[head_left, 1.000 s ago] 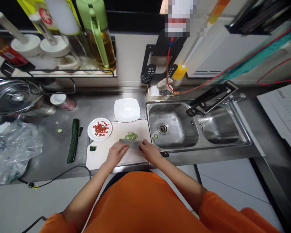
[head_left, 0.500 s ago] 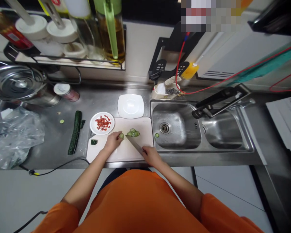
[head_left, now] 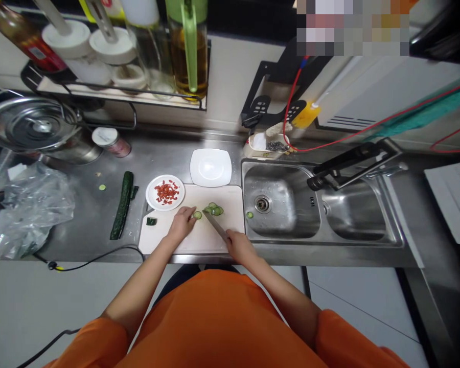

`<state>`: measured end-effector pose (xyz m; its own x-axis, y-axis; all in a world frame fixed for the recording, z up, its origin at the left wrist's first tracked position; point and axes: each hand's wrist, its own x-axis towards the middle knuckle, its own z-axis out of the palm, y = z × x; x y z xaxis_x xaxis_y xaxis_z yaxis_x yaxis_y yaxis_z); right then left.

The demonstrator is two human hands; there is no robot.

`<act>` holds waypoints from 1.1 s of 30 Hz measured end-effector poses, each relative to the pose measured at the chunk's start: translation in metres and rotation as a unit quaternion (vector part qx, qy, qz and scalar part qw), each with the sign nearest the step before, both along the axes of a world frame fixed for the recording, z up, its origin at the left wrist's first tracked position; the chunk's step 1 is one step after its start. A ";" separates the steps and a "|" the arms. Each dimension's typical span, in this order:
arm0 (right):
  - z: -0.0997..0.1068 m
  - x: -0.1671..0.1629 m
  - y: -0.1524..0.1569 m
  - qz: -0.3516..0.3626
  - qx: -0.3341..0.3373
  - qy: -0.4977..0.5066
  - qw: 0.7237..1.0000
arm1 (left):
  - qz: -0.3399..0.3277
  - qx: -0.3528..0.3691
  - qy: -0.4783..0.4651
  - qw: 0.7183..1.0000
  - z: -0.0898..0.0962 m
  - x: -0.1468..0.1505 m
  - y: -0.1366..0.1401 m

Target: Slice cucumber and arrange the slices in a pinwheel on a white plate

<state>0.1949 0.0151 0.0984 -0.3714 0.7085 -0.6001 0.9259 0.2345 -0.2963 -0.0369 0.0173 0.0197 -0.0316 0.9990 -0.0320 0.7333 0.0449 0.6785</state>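
On the white cutting board (head_left: 199,243), my left hand (head_left: 182,225) is closed around a short piece of cucumber (head_left: 197,215), its pale cut face turned to the right. My right hand (head_left: 240,246) grips the handle of a knife (head_left: 216,227), whose tip lies just right of that piece and touches or nearly touches a small pile of cucumber slices (head_left: 215,209). A dark green cucumber end (head_left: 151,221) rests at the board's left side. A whole-looking cucumber (head_left: 122,204) lies on the steel counter further left.
Behind the board stand a white plate of red bits (head_left: 150,200) and a square white plate (head_left: 210,166). A double sink (head_left: 276,240) is at right, with a slice (head_left: 250,215) on its edge. A lidded pot (head_left: 74,148), can (head_left: 113,143) and plastic bag (head_left: 38,204) are left.
The whole view has shifted a little, so things sit slightly further right. The cucumber piece's cut face shows more fully beside my left fingers. Both hands keep their holds.
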 end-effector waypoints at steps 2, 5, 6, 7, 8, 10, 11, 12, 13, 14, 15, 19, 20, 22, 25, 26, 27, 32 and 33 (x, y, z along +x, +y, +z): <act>0.002 -0.002 0.000 0.002 -0.009 -0.010 1.000 | 0.022 0.010 0.017 1.000 0.000 0.002 -0.004; 0.005 -0.006 0.000 0.003 -0.025 -0.023 0.999 | 0.053 0.025 0.047 0.997 -0.004 0.008 -0.010; 0.007 -0.008 0.000 0.005 -0.028 -0.026 0.999 | 0.061 0.028 0.054 0.996 -0.006 0.009 -0.011; 0.008 -0.009 -0.001 0.007 -0.029 -0.028 0.999 | 0.066 0.029 0.057 0.996 -0.007 0.011 -0.013; 0.009 -0.011 -0.001 0.010 -0.029 -0.029 0.999 | 0.069 0.031 0.058 0.995 -0.009 0.011 -0.013; 0.011 -0.014 -0.002 0.019 -0.028 -0.031 0.999 | 0.073 0.034 0.054 0.995 -0.013 0.011 -0.014; 0.012 -0.015 -0.003 0.024 -0.028 -0.033 0.999 | 0.073 0.035 0.051 0.995 -0.014 0.011 -0.014; 0.012 -0.017 -0.004 0.029 -0.028 -0.036 0.999 | 0.071 0.036 0.048 0.996 -0.014 0.010 -0.014; 0.013 -0.019 -0.004 0.032 -0.029 -0.041 0.998 | 0.070 0.036 0.046 0.996 -0.015 0.009 -0.014; 0.013 -0.020 -0.005 0.035 -0.029 -0.043 0.998 | 0.071 0.037 0.044 0.996 -0.015 0.009 -0.014; 0.013 -0.022 -0.006 0.038 -0.028 -0.044 0.998 | 0.074 0.037 0.043 0.996 -0.015 0.008 -0.014; 0.015 -0.027 -0.006 0.045 -0.029 -0.042 0.998 | 0.091 0.039 0.037 0.994 -0.013 0.008 -0.014; 0.016 -0.028 -0.006 0.046 -0.031 -0.043 0.998 | 0.093 0.040 0.035 0.994 -0.013 0.008 -0.014; 0.017 -0.030 -0.006 0.043 -0.035 -0.049 0.997 | 0.092 0.043 0.030 0.994 -0.012 0.008 -0.014; 0.017 -0.031 -0.005 0.040 -0.032 -0.048 0.998 | 0.093 0.050 0.027 0.994 -0.012 0.008 -0.013; 0.017 -0.031 -0.005 0.039 -0.030 -0.046 0.998 | 0.095 0.051 0.027 0.994 -0.012 0.008 -0.013; 0.016 -0.031 -0.006 0.038 -0.028 -0.044 0.998 | 0.096 0.052 0.027 0.994 -0.012 0.008 -0.013; 0.014 -0.031 -0.006 0.028 -0.025 -0.038 0.999 | 0.092 0.052 0.026 0.994 -0.012 0.008 -0.013; 0.014 -0.032 -0.006 0.026 -0.027 -0.037 0.999 | 0.091 0.052 0.026 0.994 -0.012 0.008 -0.013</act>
